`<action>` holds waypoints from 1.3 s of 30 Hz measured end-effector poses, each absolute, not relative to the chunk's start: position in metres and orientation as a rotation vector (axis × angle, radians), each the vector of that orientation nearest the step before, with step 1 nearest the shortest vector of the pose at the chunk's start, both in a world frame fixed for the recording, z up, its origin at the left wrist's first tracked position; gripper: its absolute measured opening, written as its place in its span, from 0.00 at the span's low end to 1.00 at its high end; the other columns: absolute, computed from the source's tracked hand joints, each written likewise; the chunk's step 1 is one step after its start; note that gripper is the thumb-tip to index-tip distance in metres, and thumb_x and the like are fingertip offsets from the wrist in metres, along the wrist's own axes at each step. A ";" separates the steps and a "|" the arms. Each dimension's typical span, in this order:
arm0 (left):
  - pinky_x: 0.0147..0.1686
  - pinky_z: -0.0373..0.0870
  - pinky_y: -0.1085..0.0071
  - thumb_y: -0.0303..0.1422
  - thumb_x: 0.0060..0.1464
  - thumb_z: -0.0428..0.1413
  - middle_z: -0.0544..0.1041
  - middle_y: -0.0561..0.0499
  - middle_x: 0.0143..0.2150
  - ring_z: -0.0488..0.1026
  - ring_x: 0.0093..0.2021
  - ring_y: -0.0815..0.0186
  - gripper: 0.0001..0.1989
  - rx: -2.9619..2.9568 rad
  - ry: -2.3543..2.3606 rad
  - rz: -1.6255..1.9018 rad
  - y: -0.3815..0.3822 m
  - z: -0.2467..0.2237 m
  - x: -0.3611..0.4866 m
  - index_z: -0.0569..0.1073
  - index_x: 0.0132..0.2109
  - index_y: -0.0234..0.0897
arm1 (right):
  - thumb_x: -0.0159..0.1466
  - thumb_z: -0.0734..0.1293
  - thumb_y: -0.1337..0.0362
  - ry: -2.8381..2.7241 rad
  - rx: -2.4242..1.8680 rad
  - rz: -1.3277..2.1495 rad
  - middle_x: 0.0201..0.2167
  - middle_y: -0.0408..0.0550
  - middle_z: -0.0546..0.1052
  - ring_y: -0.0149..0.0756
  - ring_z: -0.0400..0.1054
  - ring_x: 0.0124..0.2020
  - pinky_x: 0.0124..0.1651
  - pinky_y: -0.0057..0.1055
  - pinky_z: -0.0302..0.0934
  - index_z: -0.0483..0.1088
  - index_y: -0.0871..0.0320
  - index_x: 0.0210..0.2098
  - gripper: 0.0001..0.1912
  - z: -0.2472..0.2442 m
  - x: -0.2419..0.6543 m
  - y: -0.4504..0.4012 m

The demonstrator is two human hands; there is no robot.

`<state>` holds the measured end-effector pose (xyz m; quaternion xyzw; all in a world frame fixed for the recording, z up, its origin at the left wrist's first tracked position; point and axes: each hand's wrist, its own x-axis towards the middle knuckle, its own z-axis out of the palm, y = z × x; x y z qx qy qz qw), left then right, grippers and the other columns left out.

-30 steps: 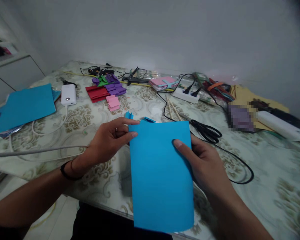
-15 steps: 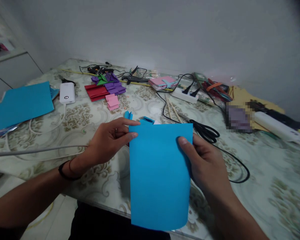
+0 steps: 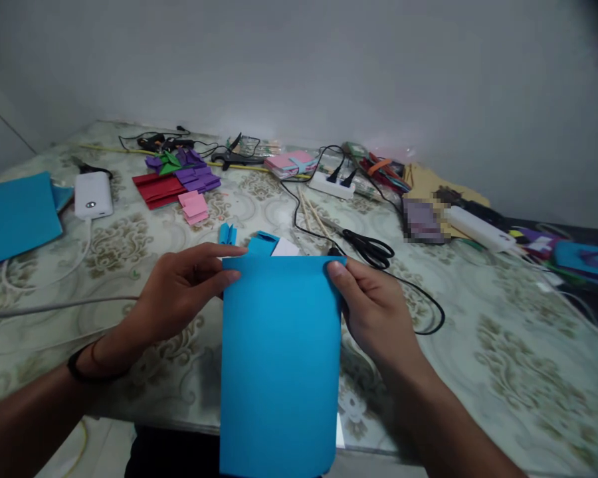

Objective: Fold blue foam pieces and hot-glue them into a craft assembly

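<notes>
A sheet of blue paper [image 3: 279, 358] hangs upright in front of me, its lower right edge curling. My left hand [image 3: 184, 285] pinches the top left corner between thumb and forefinger. At the top right corner, my right hand [image 3: 373, 299] grips the sheet, thumb in front and the other fingers hidden behind. Just past the top edge lie small folded blue paper pieces [image 3: 263, 243] and a white scrap [image 3: 285, 247]. Black-handled scissors [image 3: 369, 247] rest on the table beyond my right hand.
On the flowered tablecloth [image 3: 518, 358] are a white power bank [image 3: 92, 194], more blue sheets [image 3: 17, 216], folded red paper [image 3: 157, 189], purple paper [image 3: 197, 174] and pink paper [image 3: 194, 207]. A power strip [image 3: 331, 186], wooden sticks [image 3: 313, 214] and black cables lie farther back, near the wall.
My right hand has shifted up to the sheet's top right corner. My view has turned right, so the table's things appear farther left. The left hand keeps its pinch.
</notes>
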<state>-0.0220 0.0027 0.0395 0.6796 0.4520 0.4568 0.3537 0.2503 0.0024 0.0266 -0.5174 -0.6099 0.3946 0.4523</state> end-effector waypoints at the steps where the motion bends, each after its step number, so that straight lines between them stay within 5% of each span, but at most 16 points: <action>1: 0.23 0.73 0.82 0.32 0.59 0.66 0.71 0.59 0.23 0.68 0.22 0.75 0.12 1.758 1.173 1.176 0.003 0.040 -0.022 0.85 0.50 0.45 | 0.70 0.66 0.42 -1.516 -1.257 0.972 0.20 0.37 0.53 0.28 0.47 0.22 0.22 0.28 0.43 0.57 0.55 0.23 0.30 0.025 0.251 0.003; 5: 0.25 0.74 0.82 0.32 0.59 0.67 0.75 0.58 0.24 0.71 0.24 0.74 0.11 1.746 1.169 1.156 0.005 0.040 -0.023 0.86 0.49 0.46 | 0.71 0.66 0.45 -1.471 -1.196 1.028 0.20 0.37 0.53 0.28 0.47 0.21 0.22 0.28 0.44 0.57 0.55 0.23 0.28 0.025 0.251 0.003; 9: 0.24 0.72 0.83 0.33 0.59 0.67 0.73 0.59 0.23 0.69 0.23 0.75 0.11 1.758 1.178 1.125 0.004 0.038 -0.023 0.86 0.49 0.47 | 0.65 0.72 0.49 -1.456 -1.251 1.043 0.23 0.40 0.67 0.30 0.58 0.23 0.23 0.27 0.50 0.74 0.55 0.33 0.15 0.034 0.243 0.002; 12: 0.23 0.70 0.83 0.34 0.59 0.67 0.73 0.59 0.23 0.69 0.22 0.76 0.11 1.784 1.181 1.074 0.002 0.036 -0.022 0.86 0.50 0.47 | 0.61 0.75 0.52 -1.460 -1.302 0.969 0.26 0.42 0.73 0.31 0.62 0.25 0.25 0.27 0.55 0.77 0.56 0.33 0.13 0.038 0.240 0.002; 25: 0.26 0.78 0.79 0.36 0.56 0.69 0.79 0.56 0.26 0.75 0.25 0.72 0.10 1.657 1.156 1.099 0.006 0.040 -0.024 0.87 0.47 0.45 | 0.71 0.67 0.54 -1.555 -1.210 0.982 0.18 0.39 0.64 0.33 0.62 0.26 0.30 0.31 0.55 0.82 0.53 0.36 0.15 0.033 0.255 0.006; 29: 0.27 0.79 0.79 0.36 0.56 0.69 0.79 0.56 0.26 0.75 0.25 0.72 0.11 1.642 1.172 1.078 0.008 0.042 -0.025 0.87 0.47 0.45 | 0.70 0.69 0.50 -1.471 -1.212 1.141 0.24 0.40 0.71 0.31 0.62 0.26 0.29 0.29 0.55 0.84 0.51 0.42 0.15 0.030 0.258 0.008; 35: 0.27 0.79 0.81 0.32 0.56 0.68 0.74 0.59 0.23 0.74 0.24 0.73 0.12 1.645 1.240 1.135 0.010 0.043 -0.025 0.87 0.48 0.45 | 0.63 0.76 0.49 -1.374 -1.153 1.325 0.22 0.39 0.67 0.29 0.59 0.26 0.31 0.28 0.59 0.75 0.56 0.24 0.20 0.024 0.258 0.019; 39: 0.28 0.79 0.80 0.34 0.58 0.67 0.73 0.59 0.23 0.72 0.25 0.74 0.13 1.629 1.214 1.102 0.010 0.040 -0.024 0.86 0.50 0.44 | 0.62 0.76 0.49 -1.397 -1.177 1.211 0.21 0.39 0.65 0.29 0.57 0.25 0.30 0.28 0.58 0.74 0.57 0.23 0.21 0.022 0.258 0.020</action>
